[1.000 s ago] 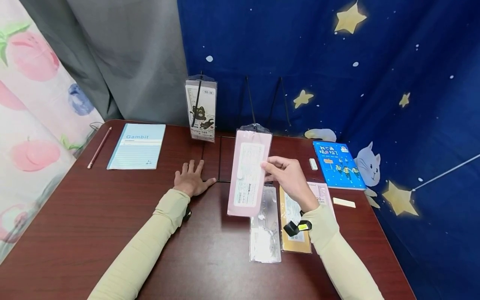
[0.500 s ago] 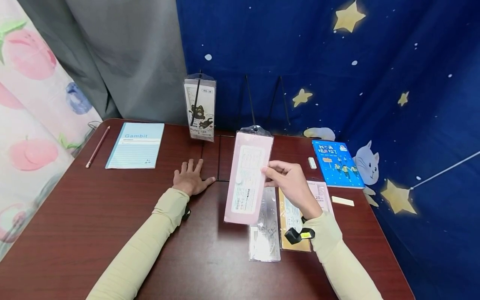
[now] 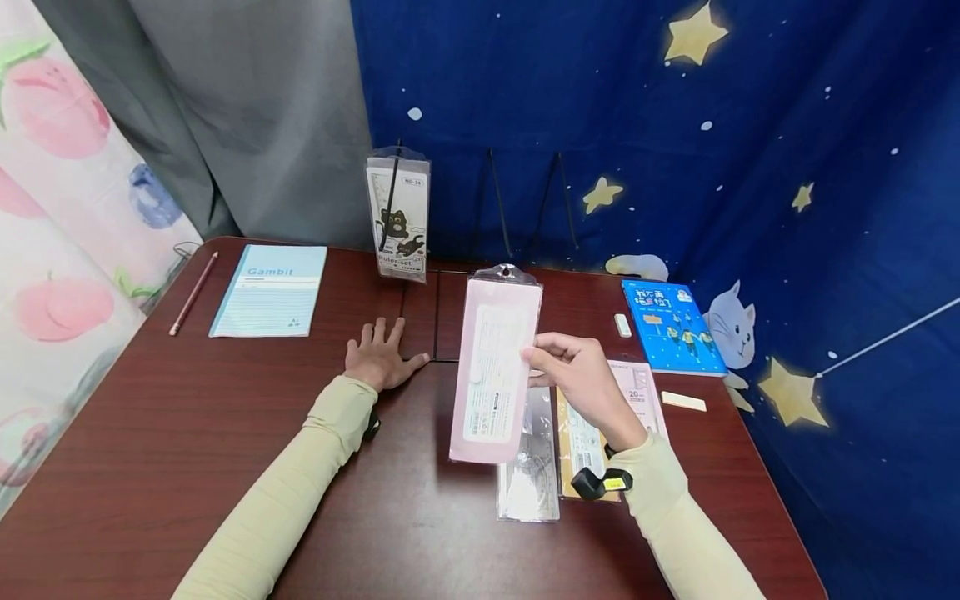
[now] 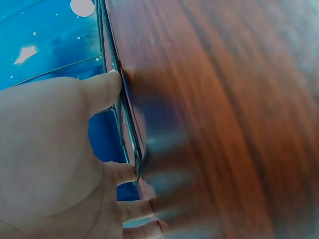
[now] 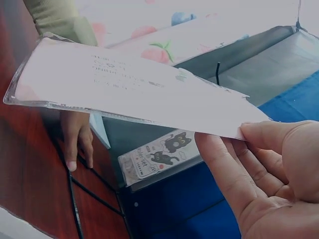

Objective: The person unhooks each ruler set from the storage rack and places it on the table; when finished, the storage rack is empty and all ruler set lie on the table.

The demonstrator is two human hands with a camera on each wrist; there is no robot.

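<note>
Pinching pink package (image 3: 495,367) by one edge, right hand (image 3: 579,373), left hand (image 3: 377,360) splayed on table (image 3: 405,533)

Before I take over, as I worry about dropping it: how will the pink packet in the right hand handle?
The pink packet is probably fairly stiff: pinched at one side by the right hand, it looks nearly flat. It appears thin, so likely light. Its shiny clear sleeve may be slippery.

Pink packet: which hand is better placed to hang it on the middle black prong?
Right, probably: the right hand pinches the pink packet by its side edge, leaving its top hole uncovered. The left hand lies spread at the rack's base bars, holding no packet.
</note>
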